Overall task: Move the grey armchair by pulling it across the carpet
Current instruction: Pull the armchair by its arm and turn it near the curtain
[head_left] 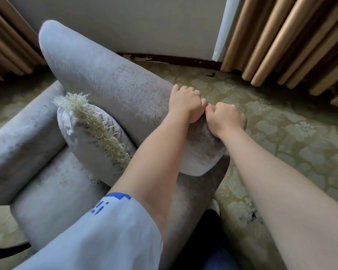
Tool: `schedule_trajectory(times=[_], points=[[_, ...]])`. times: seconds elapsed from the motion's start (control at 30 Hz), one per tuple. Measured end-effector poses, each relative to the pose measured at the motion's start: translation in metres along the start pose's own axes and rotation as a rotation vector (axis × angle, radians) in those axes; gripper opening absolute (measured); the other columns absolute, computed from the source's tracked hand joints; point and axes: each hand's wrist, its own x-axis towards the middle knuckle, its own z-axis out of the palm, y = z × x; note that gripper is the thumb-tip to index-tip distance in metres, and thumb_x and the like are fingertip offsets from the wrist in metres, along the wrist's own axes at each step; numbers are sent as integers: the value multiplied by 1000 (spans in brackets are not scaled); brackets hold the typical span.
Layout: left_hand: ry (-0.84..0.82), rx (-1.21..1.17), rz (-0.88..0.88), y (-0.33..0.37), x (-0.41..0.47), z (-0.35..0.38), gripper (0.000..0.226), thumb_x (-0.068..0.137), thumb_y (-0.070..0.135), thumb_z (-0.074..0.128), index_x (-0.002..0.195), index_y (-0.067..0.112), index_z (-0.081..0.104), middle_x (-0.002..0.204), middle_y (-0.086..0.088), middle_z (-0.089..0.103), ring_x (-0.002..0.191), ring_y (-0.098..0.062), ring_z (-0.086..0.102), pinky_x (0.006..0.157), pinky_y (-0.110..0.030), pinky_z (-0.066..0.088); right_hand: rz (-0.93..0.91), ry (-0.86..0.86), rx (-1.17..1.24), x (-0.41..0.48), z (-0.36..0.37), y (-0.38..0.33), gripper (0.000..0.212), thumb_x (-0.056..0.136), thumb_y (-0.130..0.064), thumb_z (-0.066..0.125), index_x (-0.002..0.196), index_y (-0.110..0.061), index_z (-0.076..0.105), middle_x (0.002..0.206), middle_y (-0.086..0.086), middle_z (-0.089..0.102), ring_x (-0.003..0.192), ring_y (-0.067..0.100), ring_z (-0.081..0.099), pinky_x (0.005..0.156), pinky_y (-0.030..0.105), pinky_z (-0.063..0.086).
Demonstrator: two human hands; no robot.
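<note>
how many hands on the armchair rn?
2. The left hand grips the padded top edge of the grey armchair; the right hand grips it just beside. Both fully visible.

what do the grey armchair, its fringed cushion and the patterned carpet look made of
The grey armchair: probably velvet-like pile upholstery, matt; its brushed nap shows lighter and darker patches.
The pale grey fringed cushion: smoother woven fabric with faint sheen, edged in curly cream yarn.
The olive flower-patterned carpet: likely short-pile textile, matt, tone-on-tone.
</note>
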Motion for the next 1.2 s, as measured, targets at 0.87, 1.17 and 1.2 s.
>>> schedule_trajectory(times=[0.87, 1.17, 1.2], points=[[291, -501, -594, 22, 47, 9, 40, 84, 41, 49, 112, 15, 62, 120, -4, 60, 115, -22, 50, 104, -32, 21, -300, -412, 157, 52, 5, 28, 53, 97, -46, 23, 113, -4, 52, 117, 18, 54, 109, 36, 50, 87, 42, 38], [210, -198, -1019, 38, 53, 14, 87, 80, 47, 45, 150, 19, 1, 158, -9, 0, 144, -28, -7, 110, -51, -17, -750, -505, 119, 168, -16, -6, 34, 98, -31, 26, 87, -10, 50, 97, 13, 56, 91, 29, 49, 74, 37, 37], [185, -189, -1023, 40, 54, 15, 85, 82, 48, 40, 150, 19, -2, 158, -9, -4, 144, -28, -9, 110, -52, -16, -812, -482, 163, 173, -18, -21, 35, 97, -34, 29, 88, -9, 52, 98, 13, 55, 93, 30, 49, 78, 40, 41]])
